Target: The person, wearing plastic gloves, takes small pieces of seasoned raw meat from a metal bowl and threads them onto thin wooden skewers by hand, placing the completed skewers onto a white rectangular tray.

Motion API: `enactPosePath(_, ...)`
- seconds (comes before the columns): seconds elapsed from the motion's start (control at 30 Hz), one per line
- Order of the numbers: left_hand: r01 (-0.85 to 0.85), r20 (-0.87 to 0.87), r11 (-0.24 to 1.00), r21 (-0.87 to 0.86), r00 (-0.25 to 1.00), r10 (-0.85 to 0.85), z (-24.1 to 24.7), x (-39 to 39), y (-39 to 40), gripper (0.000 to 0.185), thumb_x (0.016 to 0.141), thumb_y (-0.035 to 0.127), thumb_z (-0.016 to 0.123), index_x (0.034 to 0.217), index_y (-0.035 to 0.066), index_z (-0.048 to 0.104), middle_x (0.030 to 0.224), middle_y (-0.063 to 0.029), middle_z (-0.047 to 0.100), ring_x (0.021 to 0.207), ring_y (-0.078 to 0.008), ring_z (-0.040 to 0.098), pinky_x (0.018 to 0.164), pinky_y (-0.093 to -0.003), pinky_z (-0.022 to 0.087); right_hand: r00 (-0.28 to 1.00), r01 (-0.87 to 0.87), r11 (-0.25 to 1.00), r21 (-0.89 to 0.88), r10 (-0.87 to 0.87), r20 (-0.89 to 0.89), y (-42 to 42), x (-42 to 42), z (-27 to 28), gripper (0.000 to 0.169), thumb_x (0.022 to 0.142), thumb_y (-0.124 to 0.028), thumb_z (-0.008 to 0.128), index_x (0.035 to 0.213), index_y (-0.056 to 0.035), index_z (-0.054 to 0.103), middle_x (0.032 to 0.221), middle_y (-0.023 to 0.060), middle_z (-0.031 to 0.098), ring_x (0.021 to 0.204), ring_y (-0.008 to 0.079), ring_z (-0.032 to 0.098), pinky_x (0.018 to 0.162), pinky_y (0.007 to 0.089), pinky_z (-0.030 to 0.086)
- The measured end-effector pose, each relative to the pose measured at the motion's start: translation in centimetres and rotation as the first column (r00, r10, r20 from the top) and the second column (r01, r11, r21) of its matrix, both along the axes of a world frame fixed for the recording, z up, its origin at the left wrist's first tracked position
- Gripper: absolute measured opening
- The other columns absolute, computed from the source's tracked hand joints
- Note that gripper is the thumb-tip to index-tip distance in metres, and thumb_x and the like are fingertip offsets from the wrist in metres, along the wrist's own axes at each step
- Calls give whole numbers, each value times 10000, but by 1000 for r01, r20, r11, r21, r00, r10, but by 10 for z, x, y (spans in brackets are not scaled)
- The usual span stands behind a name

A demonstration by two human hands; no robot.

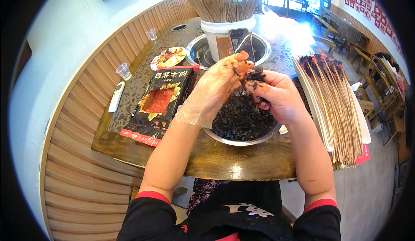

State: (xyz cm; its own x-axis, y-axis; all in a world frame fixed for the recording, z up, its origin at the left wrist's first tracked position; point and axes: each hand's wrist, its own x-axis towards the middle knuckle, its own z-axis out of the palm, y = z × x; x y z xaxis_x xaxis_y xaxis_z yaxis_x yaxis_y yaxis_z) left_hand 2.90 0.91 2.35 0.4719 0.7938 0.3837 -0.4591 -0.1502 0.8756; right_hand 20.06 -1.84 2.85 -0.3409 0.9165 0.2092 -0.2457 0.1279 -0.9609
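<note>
My left hand (223,82), in a clear plastic glove smeared orange, is raised with its fingers curled. A small dark scrap sticks to those fingers; what lies inside the grip is hidden. Close against it, my bare right hand (275,93) pinches a clump of dark shredded food (255,76) between thumb and fingers. Below both hands is a round metal bowl (241,142) filled with more of the dark, wet-looking shreds (243,121). A pale thin line rises above the left fingers in front of the phone; whether it is a stick or a reflection is unclear.
Behind the bowl, a white bucket (209,36) of bamboo skewers (223,6) stands in a metal-rimmed table well, with a phone (242,43) against it. Left are a printed food packet (159,104), stained plate (168,57), cups (124,70) and remote (116,96). Right, loaded skewers (334,108) fill a white tray (364,129).
</note>
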Motion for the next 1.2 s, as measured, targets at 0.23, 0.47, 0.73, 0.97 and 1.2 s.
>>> enactPosePath(0.23,-126,-133,984,124,981,143,-5,-6,5,457,918,268,540,1271,-3,435,1165,-91,552,1043,-149,545,906,-285,440,1000,-18,999,-32,19,5,-1,-8,0,120,817,-180,668,893,-88,650,657,-67,544,536,6,450,450,152,324)
enactPosePath(0.47,-237,-182,951,199,945,273,-4,-4,6,421,880,199,598,1216,-27,482,1030,-87,606,957,-134,560,856,-261,446,987,-93,984,-149,72,-141,3,-5,-8,97,823,-148,653,883,-74,635,672,-47,532,546,27,450,443,157,320)
enactPosePath(0.73,-421,-188,825,378,837,513,2,-24,13,371,842,130,640,1145,-56,535,942,-88,634,842,-133,587,775,-258,468,988,-71,991,-115,54,-142,6,0,-5,107,829,-142,645,907,-69,642,657,-46,535,526,23,432,440,162,306)
enactPosePath(0.97,-245,77,965,-92,965,252,31,-45,4,302,914,233,536,1062,-28,565,863,-113,619,802,-220,639,729,-305,545,965,70,994,87,-90,246,7,1,-4,170,806,-64,619,962,-4,655,795,-14,620,719,54,545,646,212,445)
enactPosePath(1.2,-256,-76,967,-1,964,255,34,-91,1,244,910,209,527,1002,-13,575,773,-45,580,687,-148,589,610,-245,498,928,59,983,176,-119,353,10,-3,-9,130,793,-67,618,888,13,656,772,-22,620,715,43,516,633,213,426)
